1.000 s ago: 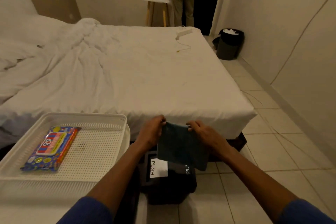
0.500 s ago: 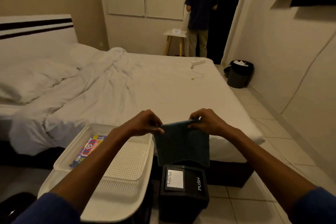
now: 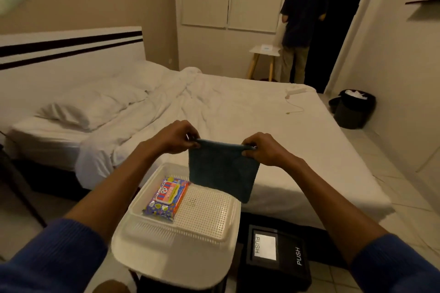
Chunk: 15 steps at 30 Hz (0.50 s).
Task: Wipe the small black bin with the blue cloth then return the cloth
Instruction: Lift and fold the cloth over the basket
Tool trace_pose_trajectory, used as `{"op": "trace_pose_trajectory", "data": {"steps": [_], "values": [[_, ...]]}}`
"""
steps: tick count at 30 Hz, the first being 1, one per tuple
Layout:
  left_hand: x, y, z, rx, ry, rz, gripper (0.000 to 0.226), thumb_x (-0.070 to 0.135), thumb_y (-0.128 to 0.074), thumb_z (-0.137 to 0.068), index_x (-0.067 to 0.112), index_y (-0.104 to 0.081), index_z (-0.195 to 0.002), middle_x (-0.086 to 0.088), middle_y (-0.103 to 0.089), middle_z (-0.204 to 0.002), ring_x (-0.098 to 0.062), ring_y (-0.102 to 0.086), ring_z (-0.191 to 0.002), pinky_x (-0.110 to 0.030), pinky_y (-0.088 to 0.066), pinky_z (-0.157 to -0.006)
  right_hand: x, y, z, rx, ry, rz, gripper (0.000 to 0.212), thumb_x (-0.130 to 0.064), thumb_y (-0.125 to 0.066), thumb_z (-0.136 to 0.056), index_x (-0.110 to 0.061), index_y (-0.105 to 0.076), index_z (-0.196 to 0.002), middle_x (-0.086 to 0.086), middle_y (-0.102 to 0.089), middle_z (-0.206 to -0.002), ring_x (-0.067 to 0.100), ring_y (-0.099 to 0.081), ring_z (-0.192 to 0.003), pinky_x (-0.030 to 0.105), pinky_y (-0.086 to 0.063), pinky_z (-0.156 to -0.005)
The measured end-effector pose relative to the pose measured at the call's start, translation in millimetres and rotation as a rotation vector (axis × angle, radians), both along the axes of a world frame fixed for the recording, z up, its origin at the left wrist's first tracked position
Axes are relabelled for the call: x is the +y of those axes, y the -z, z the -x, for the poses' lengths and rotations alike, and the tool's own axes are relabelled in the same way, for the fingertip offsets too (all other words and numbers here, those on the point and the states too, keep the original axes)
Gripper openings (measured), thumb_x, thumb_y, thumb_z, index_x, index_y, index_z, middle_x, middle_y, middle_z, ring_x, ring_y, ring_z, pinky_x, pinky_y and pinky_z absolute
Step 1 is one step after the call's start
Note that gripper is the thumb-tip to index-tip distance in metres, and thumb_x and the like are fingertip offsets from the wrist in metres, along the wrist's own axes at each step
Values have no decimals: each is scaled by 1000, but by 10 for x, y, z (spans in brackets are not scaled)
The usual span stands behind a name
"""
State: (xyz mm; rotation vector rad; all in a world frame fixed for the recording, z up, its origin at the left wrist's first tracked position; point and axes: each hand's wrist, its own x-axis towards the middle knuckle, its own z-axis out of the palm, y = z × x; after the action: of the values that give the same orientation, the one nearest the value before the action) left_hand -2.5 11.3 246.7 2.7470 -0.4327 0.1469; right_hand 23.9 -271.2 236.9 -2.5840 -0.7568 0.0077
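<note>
A white perforated tray [image 3: 204, 216] holds a colourful wipes packet [image 3: 166, 197] at its 10 o'clock side. On the tiled floor [image 3: 404, 185], a small black bin [image 3: 276, 259] stands at the tray's 3 o'clock; another bin [image 3: 354, 109] sits near the wall.

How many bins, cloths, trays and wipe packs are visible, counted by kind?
Bins: 2, the small black bin and the round bin by the wall
Cloths: 1, the blue cloth
Trays: 1, the white tray
Wipe packs: 1, the wipes pack
Total: 5
</note>
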Motion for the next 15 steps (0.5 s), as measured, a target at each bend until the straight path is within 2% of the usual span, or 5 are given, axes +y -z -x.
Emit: {"op": "trace_pose_trajectory", "data": {"steps": [3,8,11,15], "values": [[189,52,-124,-50,-58,-26,16,21,-66,-89,16,-71,-104,-4,-68,-101,-17,-61,-90,-38,-54,-81,229,90,-118,0,21,-20,18,-13,-63,-92,-9,-72,-107,8,-70,-101,23,-62,-89,38,-55,-80],[328,436,-345,-21,-136,-49,15,19,-65,-89,17,-69,-104,-4,-67,-107,-14,-56,-88,-30,-46,-74,477,504,-298,51,78,-38,20,-7,-61,-92,-10,-72,-109,9,-71,-105,22,-62,-91,32,-53,-79],[354,703,-467,-19,-182,31,15,18,-65,-90,17,-69,-104,-6,-68,-110,-20,-61,-93,-29,-46,-76,561,784,-371,47,137,-70,22,-5,-59,-93,-10,-71,-111,9,-71,-107,19,-62,-91,25,-47,-77],[349,987,-505,-81,-247,184,15,12,-61,-91,14,-69,-103,-7,-68,-108,-23,-62,-97,-30,-46,-79,618,1044,-389,-18,181,-147,23,-5,-59,-92,-14,-72,-110,7,-72,-105,22,-65,-93,28,-51,-78]]}}
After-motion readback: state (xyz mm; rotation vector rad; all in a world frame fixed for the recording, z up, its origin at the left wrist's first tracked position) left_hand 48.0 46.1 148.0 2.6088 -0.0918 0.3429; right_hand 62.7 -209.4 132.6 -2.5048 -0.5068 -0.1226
